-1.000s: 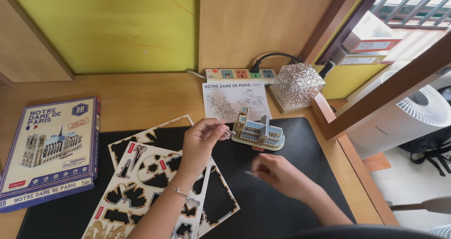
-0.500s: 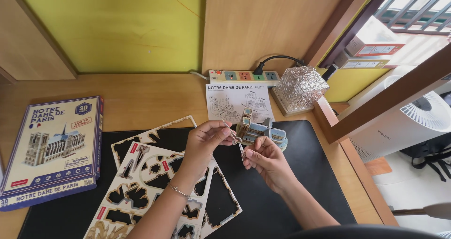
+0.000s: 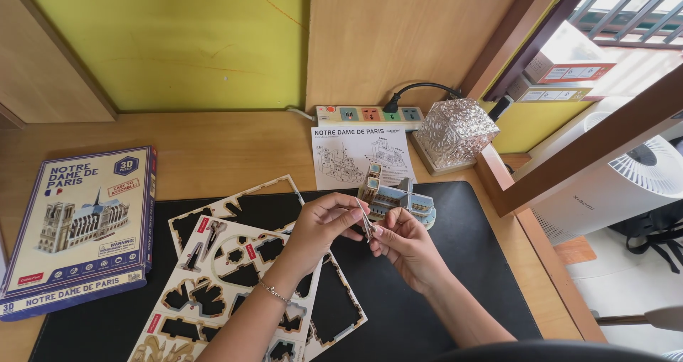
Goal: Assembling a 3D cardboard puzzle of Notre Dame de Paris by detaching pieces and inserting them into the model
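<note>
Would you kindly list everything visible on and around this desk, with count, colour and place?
puzzle piece: one, thin, pale, pinched between both hands
model building: one, blue-grey and cream, half built, on the mat behind the hands
punched sheets: at least two, cream with black gaps, on the mat front left
mat: one, black, covering the desk front
puzzle box: one, purple-edged, flat at desk left
instruction sheet: one, white, behind the model
power strip: one, white, against the back wall
lamp: one, textured glass, desk right
air purifier: one, white, on the floor right
left hand: one, bracelet at wrist
right hand: one, bare
</note>
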